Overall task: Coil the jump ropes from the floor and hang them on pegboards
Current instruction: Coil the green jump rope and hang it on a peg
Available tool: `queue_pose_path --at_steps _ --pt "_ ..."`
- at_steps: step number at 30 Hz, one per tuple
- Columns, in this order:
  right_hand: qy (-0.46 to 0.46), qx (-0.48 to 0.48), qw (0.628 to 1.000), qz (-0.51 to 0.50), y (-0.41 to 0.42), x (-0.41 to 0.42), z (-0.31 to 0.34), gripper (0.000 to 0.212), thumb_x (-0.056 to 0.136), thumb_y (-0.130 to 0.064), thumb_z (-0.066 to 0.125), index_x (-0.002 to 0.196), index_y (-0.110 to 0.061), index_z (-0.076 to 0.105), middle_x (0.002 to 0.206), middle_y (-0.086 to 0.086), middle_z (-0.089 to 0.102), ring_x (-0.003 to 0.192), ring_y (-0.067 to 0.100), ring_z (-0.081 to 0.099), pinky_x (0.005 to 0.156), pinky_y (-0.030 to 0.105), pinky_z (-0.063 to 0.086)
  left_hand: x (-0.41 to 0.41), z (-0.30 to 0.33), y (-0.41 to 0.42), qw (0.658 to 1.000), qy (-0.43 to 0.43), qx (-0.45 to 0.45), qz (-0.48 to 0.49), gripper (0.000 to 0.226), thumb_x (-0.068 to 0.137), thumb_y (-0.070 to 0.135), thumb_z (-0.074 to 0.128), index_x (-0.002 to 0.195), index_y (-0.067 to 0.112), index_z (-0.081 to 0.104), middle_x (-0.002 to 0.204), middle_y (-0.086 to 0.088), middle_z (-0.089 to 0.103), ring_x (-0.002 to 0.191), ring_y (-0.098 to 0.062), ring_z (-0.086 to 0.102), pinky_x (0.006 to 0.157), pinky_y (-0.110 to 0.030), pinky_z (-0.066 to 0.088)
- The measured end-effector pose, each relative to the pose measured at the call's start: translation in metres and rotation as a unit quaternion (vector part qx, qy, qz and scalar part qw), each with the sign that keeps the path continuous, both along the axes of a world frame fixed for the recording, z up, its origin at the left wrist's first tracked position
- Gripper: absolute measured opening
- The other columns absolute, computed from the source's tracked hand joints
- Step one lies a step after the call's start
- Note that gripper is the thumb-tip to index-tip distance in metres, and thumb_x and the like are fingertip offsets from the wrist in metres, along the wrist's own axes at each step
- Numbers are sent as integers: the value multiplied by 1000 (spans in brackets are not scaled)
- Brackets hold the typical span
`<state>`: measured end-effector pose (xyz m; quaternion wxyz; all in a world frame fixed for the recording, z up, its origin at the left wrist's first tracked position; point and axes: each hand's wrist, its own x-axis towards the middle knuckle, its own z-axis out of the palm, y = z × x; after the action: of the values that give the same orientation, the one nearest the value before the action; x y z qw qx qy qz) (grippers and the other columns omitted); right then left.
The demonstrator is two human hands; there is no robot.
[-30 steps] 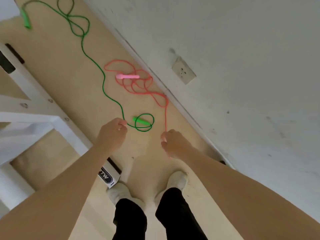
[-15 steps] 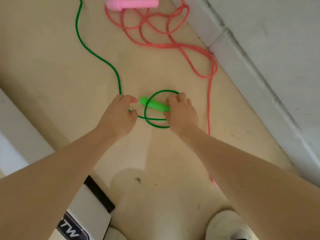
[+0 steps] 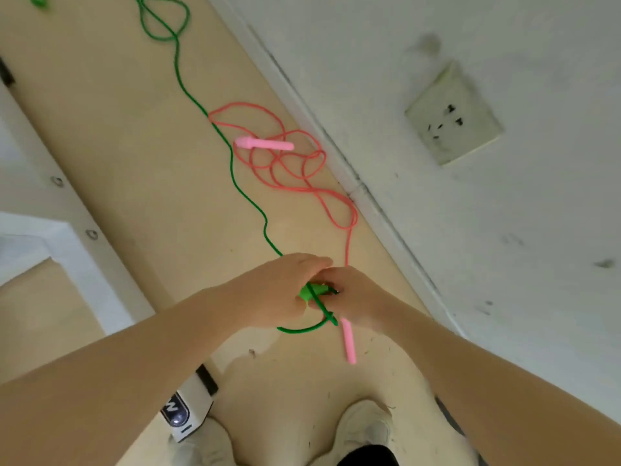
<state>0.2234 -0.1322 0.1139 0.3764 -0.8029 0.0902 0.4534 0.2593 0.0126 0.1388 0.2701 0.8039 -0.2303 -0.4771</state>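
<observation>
My left hand and right hand meet over the floor, both gripping the green handle. The green rope trails away past the tangled pink rope by the wall.

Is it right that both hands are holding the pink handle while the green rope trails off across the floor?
Not quite: the head view shows the left hand and right hand closed on the green handle, not a pink one. One pink handle lies on the floor just below the hands, the other farther off. The green rope does trail off across the floor.
</observation>
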Motion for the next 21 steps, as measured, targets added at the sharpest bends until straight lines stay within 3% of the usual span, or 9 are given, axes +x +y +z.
queue_pose_path --at_steps 2,5,7,9,11,13,16,19,21 --pt "0 48 999 -25 -7 4 62 27 78 2 55 73 -24 60 75 1 61 73 15 55 75 36 48 0 51 -10 999 32 -25 -18 68 85 13 56 145 17 24 144 0 40 129 -12 38 93 -12 26" --pt "40 136 987 -75 -22 0 153 18 82 3 57 87 -13 63 84 8 63 75 17 60 75 32 53 -1 118 -11 999 15 -15 -34 82 77 38 70 144 28 24 118 4 60 103 -12 57 84 -18 40" --pt "86 182 976 -88 -30 -6 210 11 88 -4 59 97 -9 62 90 13 64 78 23 64 77 34 55 -3 165 -9 998 44 -33 1 59 75 41 72 127 31 45 85 11 65 73 -2 60 68 -19 44" --pt "100 196 972 -82 -34 -14 263 7 91 -10 58 96 -13 61 88 10 66 76 21 65 76 31 56 -10 215 -9 997 56 -48 8 39 80 41 68 113 29 53 71 13 63 60 4 57 61 -20 47" --pt "68 183 978 -71 -33 -20 313 5 92 -12 57 96 -13 60 80 3 63 69 15 63 73 28 54 -20 262 -6 998 29 -49 18 34 83 43 63 111 25 54 69 11 59 60 0 55 60 -22 46" --pt "26 157 984 -80 -31 -25 356 10 93 -11 54 100 -6 59 81 7 59 71 17 61 77 34 53 -31 306 -1 998 -40 -35 40 33 84 46 61 104 21 56 68 10 54 63 -7 54 59 -24 41" --pt "-64 120 977 -165 -27 -36 416 16 95 -13 50 90 -4 62 79 11 55 76 20 57 87 41 51 -44 364 12 980 -166 -26 105 28 85 45 60 89 17 58 67 8 52 64 -11 50 56 -22 35" --pt "-137 84 950 -268 -19 -50 471 25 96 -13 47 75 -13 61 72 0 55 66 10 54 81 34 54 -58 413 23 940 -249 -109 206 18 94 32 50 88 17 59 62 11 50 60 -8 51 50 -15 30" --pt "-170 73 908 -375 -20 -58 496 27 96 -11 45 72 -11 56 72 4 51 64 13 51 77 33 54 -67 438 28 896 -305 -155 283 22 97 24 41 95 14 60 65 12 52 62 -11 54 53 -16 33"
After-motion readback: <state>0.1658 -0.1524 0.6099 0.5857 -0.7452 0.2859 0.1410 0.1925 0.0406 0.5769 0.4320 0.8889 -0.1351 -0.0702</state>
